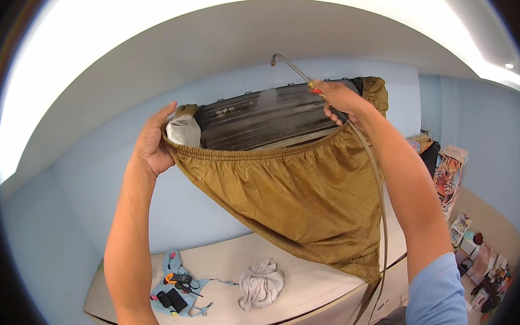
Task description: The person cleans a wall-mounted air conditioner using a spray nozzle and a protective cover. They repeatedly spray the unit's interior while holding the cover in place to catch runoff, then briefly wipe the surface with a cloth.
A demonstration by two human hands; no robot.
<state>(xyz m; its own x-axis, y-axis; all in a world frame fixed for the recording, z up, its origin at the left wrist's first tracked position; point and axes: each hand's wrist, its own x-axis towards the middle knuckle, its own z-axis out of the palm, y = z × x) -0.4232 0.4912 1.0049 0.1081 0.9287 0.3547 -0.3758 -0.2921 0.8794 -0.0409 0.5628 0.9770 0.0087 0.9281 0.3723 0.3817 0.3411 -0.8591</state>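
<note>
My left hand [155,140] grips the gathered elastic edge of an olive-brown fabric cover [284,207], beside a white sheet [183,131] at the left end of a dark, wall-mounted air-conditioner body [247,120]. The cover hangs below the unit in a large sagging funnel. My right hand [341,105] holds a spray wand [291,65] by its black handle, near the unit's right part; the bent metal nozzle points down above the unit. Faint mist shows on the dark surface. A hose [374,175] runs down from the wand over the cover.
A pale wooden cabinet top [321,278] lies below, holding a blue tool apron [190,302] with orange-black tools and a crumpled light cloth [261,283]. Cluttered shelves [463,235] stand at the lower right. A curved, lit ceiling recess [182,62] is overhead.
</note>
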